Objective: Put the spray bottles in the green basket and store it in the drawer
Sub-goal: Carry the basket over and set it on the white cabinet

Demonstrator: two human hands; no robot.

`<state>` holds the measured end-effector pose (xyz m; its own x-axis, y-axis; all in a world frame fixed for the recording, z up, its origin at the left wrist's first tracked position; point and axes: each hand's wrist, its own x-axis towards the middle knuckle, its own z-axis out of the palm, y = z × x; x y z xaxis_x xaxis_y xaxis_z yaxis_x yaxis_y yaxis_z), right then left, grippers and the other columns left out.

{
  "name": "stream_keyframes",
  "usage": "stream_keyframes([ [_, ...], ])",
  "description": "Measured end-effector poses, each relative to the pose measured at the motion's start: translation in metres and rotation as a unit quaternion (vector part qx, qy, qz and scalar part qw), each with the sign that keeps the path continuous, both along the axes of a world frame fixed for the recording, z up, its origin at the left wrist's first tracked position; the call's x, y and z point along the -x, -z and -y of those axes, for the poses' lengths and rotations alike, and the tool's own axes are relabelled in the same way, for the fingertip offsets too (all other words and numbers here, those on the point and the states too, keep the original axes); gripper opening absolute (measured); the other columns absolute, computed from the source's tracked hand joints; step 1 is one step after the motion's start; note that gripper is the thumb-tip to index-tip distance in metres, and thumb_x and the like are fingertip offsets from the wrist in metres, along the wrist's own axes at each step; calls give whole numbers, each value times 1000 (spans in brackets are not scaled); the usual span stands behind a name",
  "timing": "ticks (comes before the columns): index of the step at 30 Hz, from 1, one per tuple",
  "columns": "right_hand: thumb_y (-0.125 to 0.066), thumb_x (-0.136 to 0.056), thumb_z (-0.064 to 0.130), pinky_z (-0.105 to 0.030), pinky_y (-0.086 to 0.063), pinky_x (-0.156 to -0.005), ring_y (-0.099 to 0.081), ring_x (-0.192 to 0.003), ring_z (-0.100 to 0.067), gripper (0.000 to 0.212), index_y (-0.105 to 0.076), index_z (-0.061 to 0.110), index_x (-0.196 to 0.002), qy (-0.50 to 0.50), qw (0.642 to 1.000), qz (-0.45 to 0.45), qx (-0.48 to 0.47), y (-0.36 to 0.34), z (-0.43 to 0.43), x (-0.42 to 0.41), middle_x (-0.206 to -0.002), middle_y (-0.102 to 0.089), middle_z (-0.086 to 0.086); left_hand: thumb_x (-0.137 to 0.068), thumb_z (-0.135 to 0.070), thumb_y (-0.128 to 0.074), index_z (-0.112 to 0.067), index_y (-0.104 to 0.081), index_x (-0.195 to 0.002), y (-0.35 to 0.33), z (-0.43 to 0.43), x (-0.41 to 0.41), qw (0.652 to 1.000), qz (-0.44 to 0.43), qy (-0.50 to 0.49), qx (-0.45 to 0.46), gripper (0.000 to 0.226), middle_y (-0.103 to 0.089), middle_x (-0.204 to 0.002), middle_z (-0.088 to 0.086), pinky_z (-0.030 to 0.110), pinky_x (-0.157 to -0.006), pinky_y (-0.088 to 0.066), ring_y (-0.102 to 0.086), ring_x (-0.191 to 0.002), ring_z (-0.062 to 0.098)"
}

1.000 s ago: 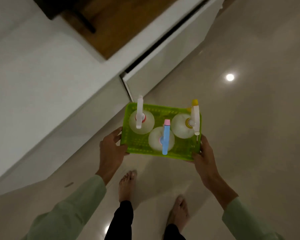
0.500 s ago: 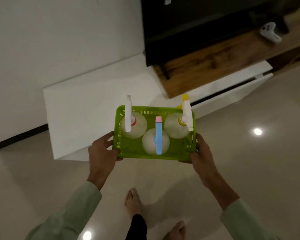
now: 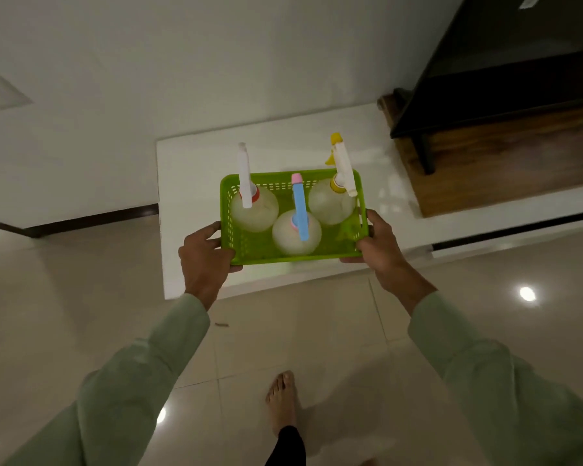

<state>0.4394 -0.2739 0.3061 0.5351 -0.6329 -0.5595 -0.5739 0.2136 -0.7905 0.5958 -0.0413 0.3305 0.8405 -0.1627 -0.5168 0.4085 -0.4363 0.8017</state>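
Fingers of left hand [image 3: 204, 260] and right hand [image 3: 379, 245] clamp green basket [image 3: 249, 245] (three spray bottles [image 3: 296, 230] inside).

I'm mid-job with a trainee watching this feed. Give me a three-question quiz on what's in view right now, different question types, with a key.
1. True or false: all three spray bottles stand inside the green basket.
2. Multiple choice: the spray bottle with the blue trigger sits (A) at the basket's left end, (B) between the other two and nearest the person, (C) on the floor.
3. Fill in: the left hand and right hand grip the basket at its two short ____.

Key: 1 true; 2 B; 3 ends.
The other two are the white-trigger bottle and the yellow-tipped bottle.
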Motion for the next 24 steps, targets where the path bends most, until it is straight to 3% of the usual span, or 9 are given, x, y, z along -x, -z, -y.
stream_keyframes([
  [5, -35, -87, -15, -52, -65, -71, -69, -103, -40, 62, -55, 18, -136, 11, 1000, -18, 18, 20, 4, -34, -122, -65, -21, -76, 19, -57, -8, -56, -137, 23, -1, -23, 1000, -24, -10, 1, 67, -71, -114, 23, 49, -69, -63, -74, -85, 35],
  [12, -44, -90, -5, -42, -65, -65, -71, -104, -34, 53, -56, 22, -135, 22, 999, 11, 39, 38, 0, -36, -121, -67, -16, -81, 14, -58, -17, -55, -138, 40, -8, -16, 1000, -14, -18, 18, 66, -70, -117, 19, 34, -58, -63, -74, -86, 30],
  [16, -60, -97, 9, -47, -63, -82, -67, -113, -25, 50, -48, 21, -144, 42, 998, 44, 22, 39, -5, -22, -133, -63, -8, -94, -16, -62, -26, -45, -146, 38, -15, -1, 1000, 8, -12, 16, 56, -63, -131, 16, 50, -73, -63, -69, -101, 34],
  [18, -63, -99, 20, -41, -60, -83, -64, -116, -21, 45, -50, 20, -143, 82, 993, 65, 47, 38, -15, -5, -137, -59, -5, -95, -34, -61, -26, -43, -147, 35, -22, 15, 999, 41, -26, -3, 56, -63, -132, 13, 51, -77, -62, -71, -97, 32],
  [21, -63, -99, 19, -39, -58, -83, -63, -110, -21, 29, -60, 11, -127, 161, 978, 85, 98, 43, -37, 28, -122, -64, -3, -96, -39, -58, -22, -49, -141, 33, -33, 51, 996, 79, -28, -23, 48, -66, -118, 5, 48, -82, -61, -72, -93, 31],
  [24, -61, -98, 13, -34, -55, -68, -60, -95, -22, 8, -64, 15, -106, 209, 975, 65, 42, 63, -64, 64, -100, -65, 0, -97, -32, -58, -16, -56, -134, 47, -41, 88, 998, 44, -20, -28, 40, -68, -117, 11, 50, -89, -58, -71, -98, 34],
])
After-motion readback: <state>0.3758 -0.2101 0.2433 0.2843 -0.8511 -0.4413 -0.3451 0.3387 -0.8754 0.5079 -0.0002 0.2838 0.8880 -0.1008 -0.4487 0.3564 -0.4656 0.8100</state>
